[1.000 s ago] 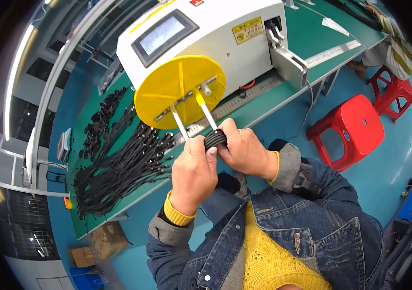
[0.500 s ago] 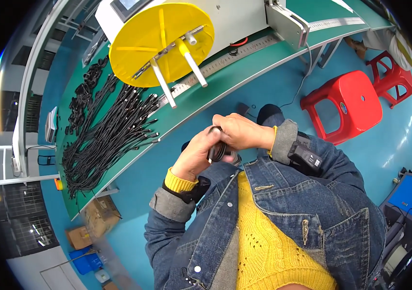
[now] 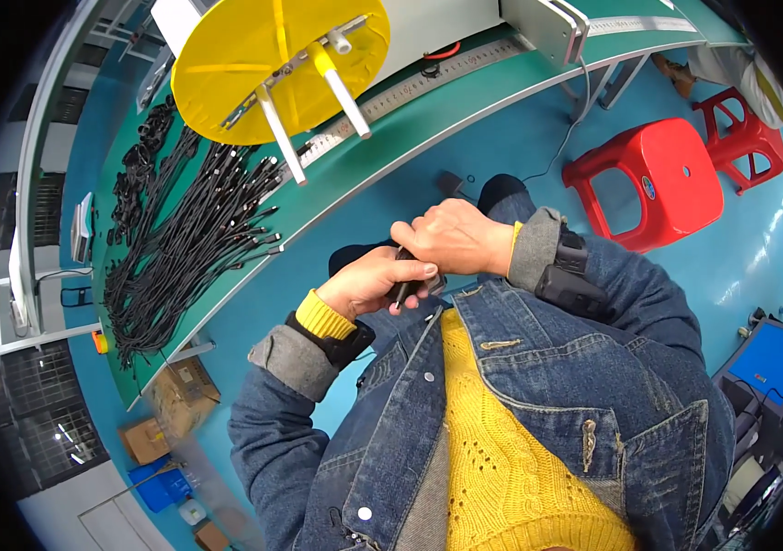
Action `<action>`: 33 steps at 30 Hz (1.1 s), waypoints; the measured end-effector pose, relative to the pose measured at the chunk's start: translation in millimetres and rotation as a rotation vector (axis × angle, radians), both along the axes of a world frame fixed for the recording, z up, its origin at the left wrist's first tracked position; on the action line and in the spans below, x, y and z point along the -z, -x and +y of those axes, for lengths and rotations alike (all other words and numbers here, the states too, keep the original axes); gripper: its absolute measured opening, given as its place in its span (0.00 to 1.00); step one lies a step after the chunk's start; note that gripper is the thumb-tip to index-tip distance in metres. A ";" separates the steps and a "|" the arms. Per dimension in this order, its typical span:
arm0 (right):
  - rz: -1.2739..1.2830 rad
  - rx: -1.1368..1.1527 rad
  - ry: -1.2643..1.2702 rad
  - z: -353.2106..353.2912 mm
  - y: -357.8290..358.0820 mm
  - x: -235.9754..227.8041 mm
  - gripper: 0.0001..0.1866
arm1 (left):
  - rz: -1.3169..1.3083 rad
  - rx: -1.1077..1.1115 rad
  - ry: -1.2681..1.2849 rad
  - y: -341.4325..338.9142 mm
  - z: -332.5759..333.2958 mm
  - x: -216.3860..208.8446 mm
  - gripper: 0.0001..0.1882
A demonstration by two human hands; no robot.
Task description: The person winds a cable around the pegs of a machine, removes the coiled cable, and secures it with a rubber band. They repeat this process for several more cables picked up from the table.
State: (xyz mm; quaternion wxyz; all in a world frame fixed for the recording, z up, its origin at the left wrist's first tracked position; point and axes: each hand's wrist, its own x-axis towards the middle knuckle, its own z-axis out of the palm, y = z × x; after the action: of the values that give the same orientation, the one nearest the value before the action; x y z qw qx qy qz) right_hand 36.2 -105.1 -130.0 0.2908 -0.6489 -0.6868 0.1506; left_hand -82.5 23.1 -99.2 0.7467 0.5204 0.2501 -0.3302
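Note:
Both hands meet in front of my lap, beyond the table's front edge. Between them is a small coiled bundle of black cable (image 3: 404, 291), mostly covered by fingers. My left hand (image 3: 368, 283) is closed round it, with the thumb lying across the top. My right hand (image 3: 457, 239) curls over the far side of the bundle, its fingers closed; what they pinch there is hidden. On the green table (image 3: 336, 197) to the left lies a large spread of loose black cables (image 3: 180, 248) with connector ends pointing right. Smaller black coiled bundles (image 3: 137, 174) lie behind them.
A machine with a yellow disc (image 3: 253, 87) and two white pegs (image 3: 341, 96) overhangs the table. A steel ruler (image 3: 428, 83) runs along the tabletop. Red stools (image 3: 676, 184) stand at the right; cardboard boxes (image 3: 180, 395) sit on the floor at lower left.
My left thumb has moved across the top of the cable bundle, and my right hand has shifted slightly up and left. The surroundings have slid a little left and up in view.

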 end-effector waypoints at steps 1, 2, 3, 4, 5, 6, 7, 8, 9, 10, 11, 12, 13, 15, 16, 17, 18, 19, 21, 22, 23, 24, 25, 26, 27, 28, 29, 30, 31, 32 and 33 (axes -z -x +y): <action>-0.149 -0.032 -0.011 -0.9 -0.3 -2.3 0.10 | 0.033 0.050 -0.025 0.5 -1.3 4.1 0.14; -0.142 -0.037 -0.007 -0.4 -1.9 -2.5 0.10 | 0.040 0.045 -0.021 1.8 -4.6 4.9 0.14; -0.085 -0.030 0.011 0.7 -5.3 -2.1 0.10 | -0.055 -0.009 0.014 2.9 -9.9 3.8 0.14; -0.028 -0.024 0.030 1.9 -8.5 -1.0 0.10 | -0.150 -0.063 0.047 4.0 -14.7 2.6 0.13; 0.028 -0.016 0.048 2.9 -9.2 0.6 0.11 | -0.246 -0.117 0.080 5.3 -16.7 2.8 0.13; 0.034 -0.020 0.050 4.1 -5.7 7.3 0.11 | -0.241 -0.121 0.082 5.9 -13.7 5.2 0.13; 0.227 0.035 -0.016 4.7 -0.8 18.2 0.10 | -0.213 -0.048 -0.005 4.0 -8.4 7.8 0.12; 0.419 0.092 -0.084 5.2 4.0 28.9 0.10 | -0.185 0.026 -0.091 1.7 -3.0 10.3 0.12; 0.613 0.149 -0.154 6.3 6.3 32.2 0.10 | -0.154 0.100 -0.179 -0.2 0.3 12.0 0.11; 0.613 0.150 -0.153 6.7 5.9 34.6 0.10 | -0.154 0.101 -0.177 -1.0 0.7 13.0 0.11; 0.612 0.157 -0.106 7.4 4.9 35.9 0.10 | -0.128 0.065 -0.117 -1.9 0.3 12.6 0.11; 0.613 0.165 -0.058 7.1 4.9 36.7 0.09 | -0.100 0.030 -0.056 -1.5 -1.2 12.4 0.11; 0.613 0.173 -0.012 6.8 4.7 36.5 0.09 | -0.073 -0.005 0.005 -1.2 -2.2 12.2 0.11; 0.461 0.167 0.014 4.8 4.8 34.0 0.09 | -0.052 0.001 0.010 1.1 -1.7 18.5 0.11; 0.309 0.158 0.041 3.2 5.3 31.4 0.09 | -0.030 0.003 0.013 2.8 -1.2 22.8 0.11; 0.150 0.150 0.063 3.6 3.4 28.9 0.09 | -0.015 0.007 0.012 1.5 0.8 25.2 0.12; 0.139 0.160 0.057 5.2 4.7 31.3 0.09 | -0.027 0.017 0.008 1.5 1.4 25.0 0.12; 0.262 0.191 -0.023 8.3 8.1 40.5 0.09 | -0.020 -0.013 -0.018 2.3 0.4 24.9 0.11; 0.506 0.253 -0.184 9.0 13.4 56.2 0.10 | -0.006 -0.069 -0.061 5.0 -5.0 25.1 0.09; 0.493 0.262 -0.191 8.7 14.2 58.2 0.10 | -0.018 -0.058 -0.064 5.8 -5.9 26.1 0.09; 0.415 0.235 -0.209 7.9 14.8 60.2 0.10 | -0.035 -0.028 -0.099 5.7 -8.1 28.1 0.08; 0.340 0.209 -0.222 5.9 15.0 58.9 0.11 | -0.050 0.002 -0.132 6.3 -12.1 30.5 0.07; 0.265 0.181 -0.233 5.2 13.1 58.0 0.12 | -0.064 0.031 -0.165 6.9 -15.2 33.5 0.06; 0.257 0.190 -0.235 5.5 9.8 57.2 0.12 | -0.072 0.039 -0.165 8.0 -16.9 39.0 0.06; 0.189 0.121 -0.075 8.6 6.5 49.0 0.13 | -0.058 -0.011 -0.171 10.8 -16.8 45.9 0.06; 0.121 0.051 0.086 11.6 3.1 40.0 0.14 | -0.043 -0.062 -0.178 13.5 -16.4 52.2 0.05; 0.052 -0.012 0.247 13.0 -1.5 31.4 0.15 | -0.029 -0.107 -0.182 12.5 -17.0 52.1 0.05; 0.049 -0.007 0.245 14.0 -8.7 24.6 0.15 | -0.033 -0.103 -0.184 12.7 -17.3 50.6 0.05; 0.107 -0.051 0.142 15.3 -19.7 18.3 0.15 | -0.072 -0.150 -0.188 13.6 -17.5 47.8 0.06; 0.163 -0.092 0.042 15.3 -33.6 11.5 0.16 | -0.112 -0.194 -0.188 11.9 -19.6 43.3 0.06; 0.218 -0.133 -0.059 16.8 -47.3 4.5 0.17 | -0.152 -0.239 -0.188 9.8 -20.9 41.2 0.07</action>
State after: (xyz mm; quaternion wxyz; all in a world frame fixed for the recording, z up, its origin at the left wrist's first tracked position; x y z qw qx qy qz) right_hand 83.5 -88.3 -134.5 0.3721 -0.5726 -0.6969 0.2192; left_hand -92.3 2.2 -140.4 0.7454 0.5779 0.2830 -0.1739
